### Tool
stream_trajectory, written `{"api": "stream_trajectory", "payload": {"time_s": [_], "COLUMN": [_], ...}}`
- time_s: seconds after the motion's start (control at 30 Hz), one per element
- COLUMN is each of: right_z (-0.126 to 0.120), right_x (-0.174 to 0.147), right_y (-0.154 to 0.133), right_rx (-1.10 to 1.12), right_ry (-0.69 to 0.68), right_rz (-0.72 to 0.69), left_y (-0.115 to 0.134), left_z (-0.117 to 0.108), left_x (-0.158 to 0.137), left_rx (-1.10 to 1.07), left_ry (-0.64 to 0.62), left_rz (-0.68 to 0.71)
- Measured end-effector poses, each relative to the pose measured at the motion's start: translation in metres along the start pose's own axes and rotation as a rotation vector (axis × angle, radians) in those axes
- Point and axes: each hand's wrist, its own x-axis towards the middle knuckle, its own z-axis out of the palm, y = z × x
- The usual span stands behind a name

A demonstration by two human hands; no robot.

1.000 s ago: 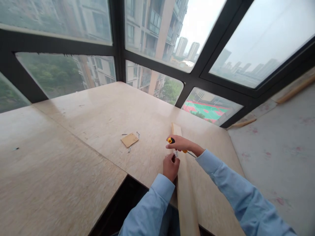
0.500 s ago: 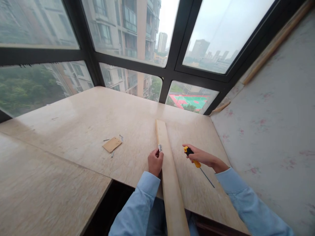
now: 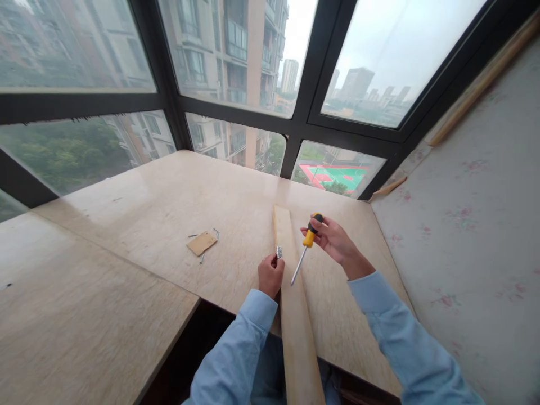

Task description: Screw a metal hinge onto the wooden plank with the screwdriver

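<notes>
A small metal hinge (image 3: 279, 252) is pinched between the thumb and fingers of the left hand (image 3: 270, 277) at the left edge of a long wooden board (image 3: 297, 332), whose length runs toward the windows (image 3: 236, 140). A yellow-and-black screwdriver (image 3: 310, 239) is held by its handle in the loosely curled right hand (image 3: 336, 243), its shaft slanted down and back over the board; from its tip, the hinge lies ahead and left
</notes>
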Motion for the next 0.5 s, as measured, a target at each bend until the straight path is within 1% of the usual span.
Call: {"api": "stream_trajectory", "payload": {"time_s": [0.07,0.1,0.17,0.23,0.33,0.4,0.5], "right_z": [0.023,0.037,0.068,0.100,0.142,0.163,0.184], "right_x": [0.024,0.037,0.060,0.081,0.108,0.124,0.141], "right_y": [-0.005,-0.005,0.000,0.014,0.045,0.064,0.086], "right_rx": [0.063,0.048,-0.077,-0.281,-0.410,-0.512,-0.677], "right_ry": [0.007,-0.024,-0.086,-0.106,-0.090,-0.061,-0.033], "right_rz": [-0.024,-0.019,0.010,0.044,0.087,0.114,0.141], "left_y": [0.000,0.000,-0.001,-0.002,-0.003,-0.003,-0.004], "left_z": [0.000,0.000,0.000,0.000,0.000,0.000,-0.001], "left_x": [0.000,-0.001,-0.001,-0.002,-0.002,-0.002,-0.002], "left_rx": [0.002,0.008,0.019,0.019,0.009,0.015,0.034], "left_ry": [0.002,0.003,0.005,0.001,-0.010,-0.017,-0.030], "left_rz": [0.005,0.004,-0.004,-0.010,-0.010,-0.009,-0.019]}}
